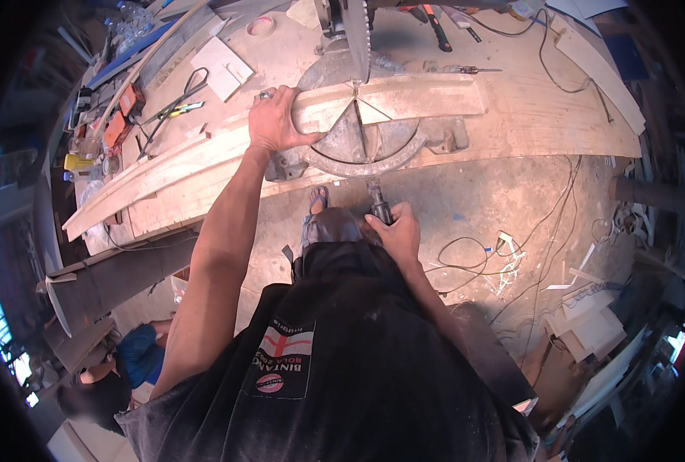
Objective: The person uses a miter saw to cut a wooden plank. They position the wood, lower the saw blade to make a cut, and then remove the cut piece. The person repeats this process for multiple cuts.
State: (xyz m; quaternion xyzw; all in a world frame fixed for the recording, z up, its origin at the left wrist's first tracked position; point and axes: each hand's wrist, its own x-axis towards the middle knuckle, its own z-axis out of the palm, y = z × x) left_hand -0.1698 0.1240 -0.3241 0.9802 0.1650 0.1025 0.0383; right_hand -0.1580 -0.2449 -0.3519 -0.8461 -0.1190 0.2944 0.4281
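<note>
A: Long pale wooden board [227, 142] lies across the round grey metal table of the miter saw [361, 135], on the wide wooden bench [527, 115], running from the bench's left end to just right of the blade. It shows a cut line and an angled seam right under the raised saw blade [358, 38].

B: And the hands?

A: Left hand [277, 119] is spread flat, pressing the board down just left of the blade. Right hand [396, 231] is closed round the dark front handle of the saw's turntable [378, 206], below the bench's front edge.

B: So which step?

A: I'd judge it's setting the cutting angle, with the board held in place. Next would call for locking that handle and keeping the left fingers away from the blade's path.

B: Room to move?

A: Right of the board the bench is fairly open, with a black cable [550, 61] and a screwdriver [465, 70] behind. Left holds black pliers [174, 104] and small orange boxes [123, 115], near the board's far edge. The concrete floor [473, 200] carries loose cables [465, 258] by the person's feet. Another person [127, 369] crouches low left, well apart.
</note>
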